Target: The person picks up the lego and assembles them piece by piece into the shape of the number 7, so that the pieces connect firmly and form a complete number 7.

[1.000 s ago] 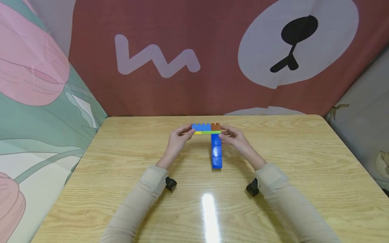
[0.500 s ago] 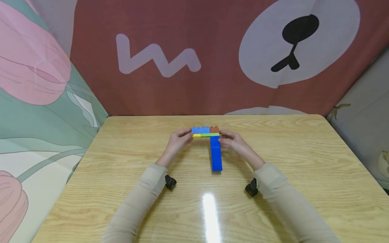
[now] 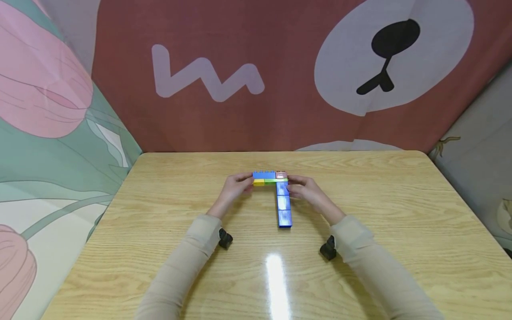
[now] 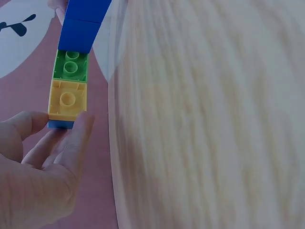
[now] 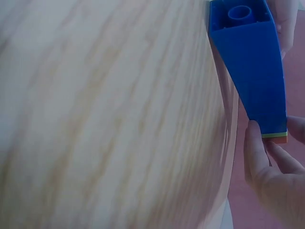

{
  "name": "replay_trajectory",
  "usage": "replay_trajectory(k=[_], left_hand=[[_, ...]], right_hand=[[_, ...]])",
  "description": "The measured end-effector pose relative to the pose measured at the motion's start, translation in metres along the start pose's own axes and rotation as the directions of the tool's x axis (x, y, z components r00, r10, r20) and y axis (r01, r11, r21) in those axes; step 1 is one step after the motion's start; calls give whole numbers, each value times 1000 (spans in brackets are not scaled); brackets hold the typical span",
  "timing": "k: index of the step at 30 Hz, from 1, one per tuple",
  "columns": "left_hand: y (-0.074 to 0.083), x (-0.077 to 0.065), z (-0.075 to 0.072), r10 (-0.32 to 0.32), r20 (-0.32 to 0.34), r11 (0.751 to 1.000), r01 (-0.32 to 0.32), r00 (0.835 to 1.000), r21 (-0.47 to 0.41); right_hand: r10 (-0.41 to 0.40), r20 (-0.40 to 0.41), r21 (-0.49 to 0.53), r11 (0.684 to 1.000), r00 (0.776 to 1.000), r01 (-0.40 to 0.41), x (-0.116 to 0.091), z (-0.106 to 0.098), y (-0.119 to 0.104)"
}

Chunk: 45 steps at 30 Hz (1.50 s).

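Observation:
Toy building blocks are joined in a shape like a 7. Its leg is a column of dark blue blocks, and the arm on top has a light blue block beside a reddish-brown block. Under these lies a thin layer of yellow and green pieces, hollow sides showing in the left wrist view. My left hand pinches the arm's free end. At the corner, my right hand grips the top of the column. The column's hollow bottom shows in the right wrist view.
The wooden table spreads beneath both hands, with a bright light reflection near its front. A printed cloth hangs behind the far edge. Small black devices are strapped at both wrists.
The joined blocks have come slightly lower and nearer to me, with both hands following. Light now glints off the column and the reddish-brown block. Both hands keep their hold.

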<state>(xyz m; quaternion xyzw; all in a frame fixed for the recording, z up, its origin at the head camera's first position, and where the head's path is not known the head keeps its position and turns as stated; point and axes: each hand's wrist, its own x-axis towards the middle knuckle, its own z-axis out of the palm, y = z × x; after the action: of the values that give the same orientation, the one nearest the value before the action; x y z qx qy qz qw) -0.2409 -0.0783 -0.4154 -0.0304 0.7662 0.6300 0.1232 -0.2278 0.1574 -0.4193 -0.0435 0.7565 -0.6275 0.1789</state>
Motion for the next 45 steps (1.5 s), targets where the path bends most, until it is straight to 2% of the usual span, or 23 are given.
replay_trajectory(k=[8, 21, 32, 39, 45], left_hand=[[-2, 2, 0, -2, 11, 1000, 2, 1000, 10], [-7, 5, -3, -33, 2, 999, 33, 999, 14], [-10, 9, -4, -118, 23, 991, 119, 993, -66], [-10, 10, -7, -197, 91, 966, 209, 976, -150], [-9, 9, -8, -209, 118, 957, 228, 971, -181]], right_hand=[[52, -21, -3, 999, 998, -52, 4, 3, 4], [91, -47, -37, 995, 995, -93, 4, 9, 1], [161, -42, 5, 987, 986, -161, 4, 12, -3], [148, -15, 12, 989, 989, -148, 4, 10, -3], [152, -9, 34, 988, 988, -152, 5, 9, -3]])
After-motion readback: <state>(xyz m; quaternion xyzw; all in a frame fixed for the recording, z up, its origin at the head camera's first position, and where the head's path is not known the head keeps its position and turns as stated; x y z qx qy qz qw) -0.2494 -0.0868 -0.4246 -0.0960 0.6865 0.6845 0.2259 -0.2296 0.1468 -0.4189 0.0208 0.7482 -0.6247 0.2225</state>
